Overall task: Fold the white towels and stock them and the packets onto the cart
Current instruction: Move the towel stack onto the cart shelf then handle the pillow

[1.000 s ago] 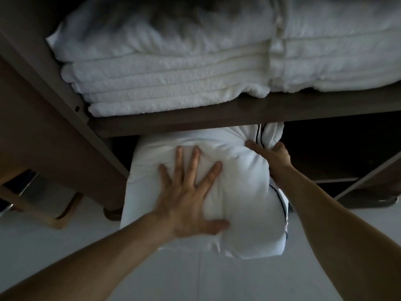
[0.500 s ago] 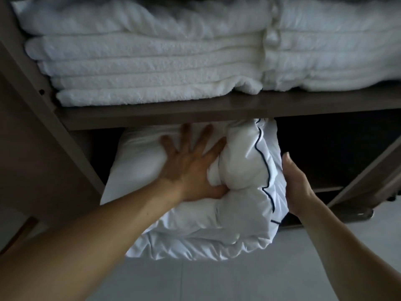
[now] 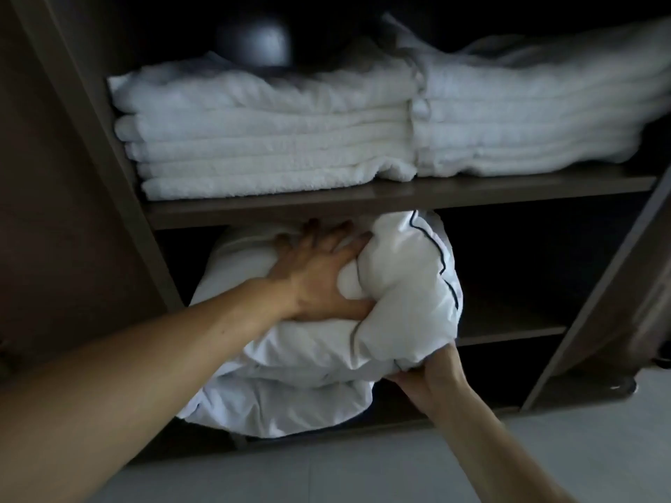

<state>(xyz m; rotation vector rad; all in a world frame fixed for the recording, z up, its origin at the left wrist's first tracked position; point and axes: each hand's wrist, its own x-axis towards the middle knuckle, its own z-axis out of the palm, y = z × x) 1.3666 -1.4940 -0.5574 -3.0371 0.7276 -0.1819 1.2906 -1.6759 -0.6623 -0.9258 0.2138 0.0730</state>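
Right hand (image 3: 432,375) now drops to grip a lower corner of the pillow (image 3: 399,285) while left hand (image 3: 319,277), fingers spread flat, presses it nearly home below the shelf (image 3: 363,203).

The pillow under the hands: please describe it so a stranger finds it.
Look at the dark wooden cart, below the shelf of stacked white towels. The pillow bulges out there; unlike the fluffy towels, it is smooth with thin dark piping.

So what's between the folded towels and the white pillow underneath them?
Only the dark wooden shelf board: the towels rest on it, and the pillow is squeezed in just under it. The head view shows this.
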